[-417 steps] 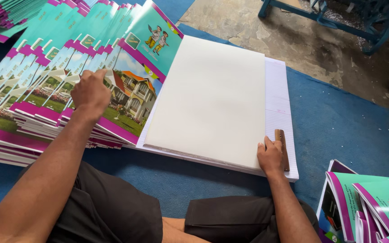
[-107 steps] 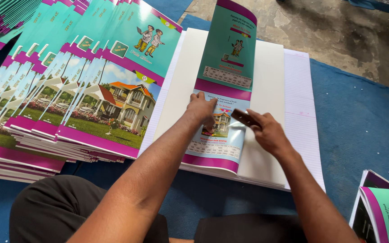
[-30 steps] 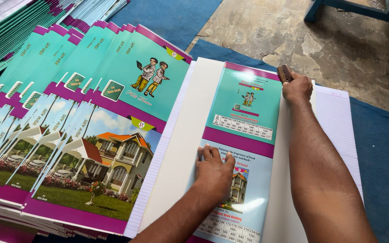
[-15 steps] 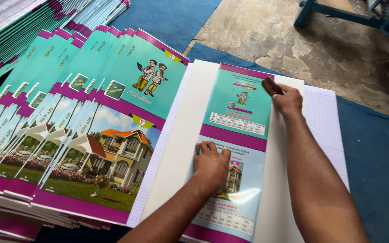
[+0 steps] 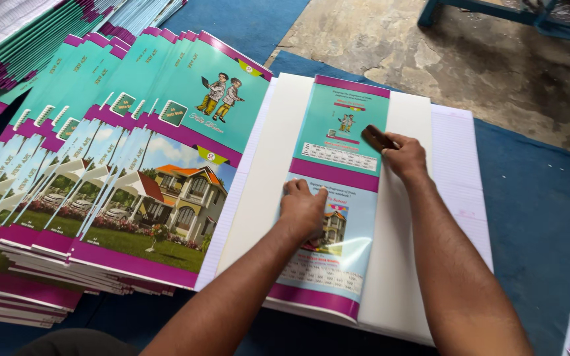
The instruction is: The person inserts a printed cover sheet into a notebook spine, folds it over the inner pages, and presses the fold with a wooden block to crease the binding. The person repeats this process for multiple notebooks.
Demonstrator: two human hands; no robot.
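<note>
A folded teal and magenta book cover (image 5: 338, 191) lies lengthwise on a white sheet stack (image 5: 404, 217). My left hand (image 5: 303, 207) presses flat on the cover's lower half, over a small house picture. My right hand (image 5: 404, 157) grips a small dark brown wooden block (image 5: 377, 137) and holds it against the cover's right edge, on its upper half.
A fanned stack of the same printed covers (image 5: 126, 171), with house and children pictures, lies to the left. More teal stacks (image 5: 28, 46) sit at the far left. Blue mat (image 5: 542, 211) lies under the work; bare concrete floor (image 5: 470, 59) and a blue frame lie beyond.
My right hand has slid the wooden block down the cover's right edge from the top corner towards me. My left hand stays pressed on the cover's lower half.
</note>
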